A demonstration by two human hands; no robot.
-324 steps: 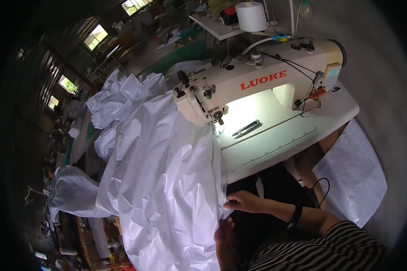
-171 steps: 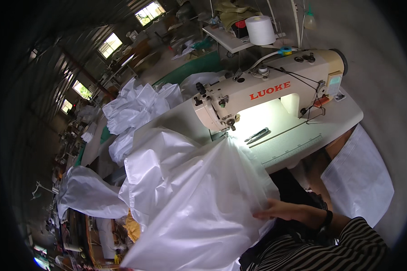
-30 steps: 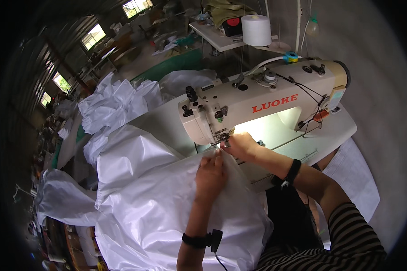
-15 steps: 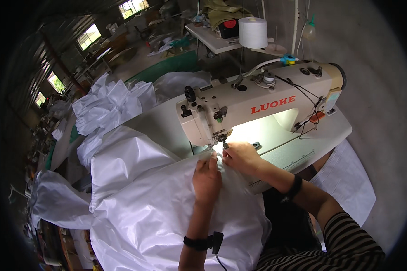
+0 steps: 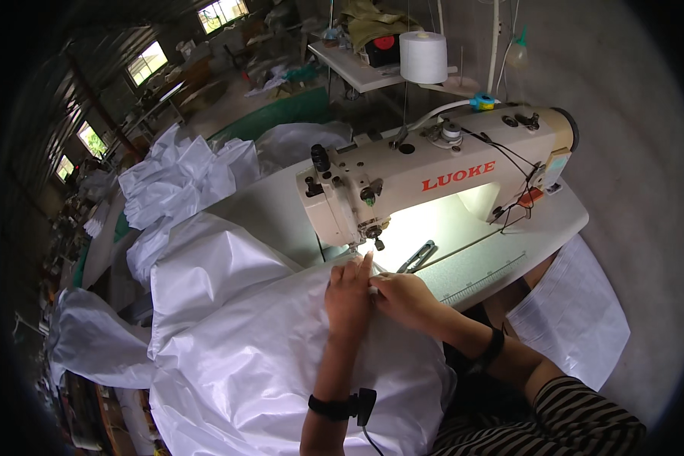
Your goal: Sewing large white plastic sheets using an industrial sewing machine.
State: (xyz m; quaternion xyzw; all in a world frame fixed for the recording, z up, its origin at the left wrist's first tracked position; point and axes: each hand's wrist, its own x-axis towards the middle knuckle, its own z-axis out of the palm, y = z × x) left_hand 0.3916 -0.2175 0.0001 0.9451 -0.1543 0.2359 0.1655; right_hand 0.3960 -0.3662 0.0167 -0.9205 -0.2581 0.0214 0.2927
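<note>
While our left hand [image 5: 348, 298] rests, forefinger stretched out, on the large shiny white sheet [image 5: 266, 342] at the head [image 5: 329, 216] of the cream-coloured sewing machine [image 5: 403, 171], our right hand [image 5: 404, 296] is just beside it, fingers bent; whether either pinches the sheet, we cannot tell. The sheet partly covers the pale tabletop [image 5: 494, 254], where grey metal snips [image 5: 417, 257] lie nearby.

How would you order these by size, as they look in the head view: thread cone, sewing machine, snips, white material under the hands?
Largest to smallest:
1. White material
2. Sewing machine
3. Thread cone
4. Snips
</note>
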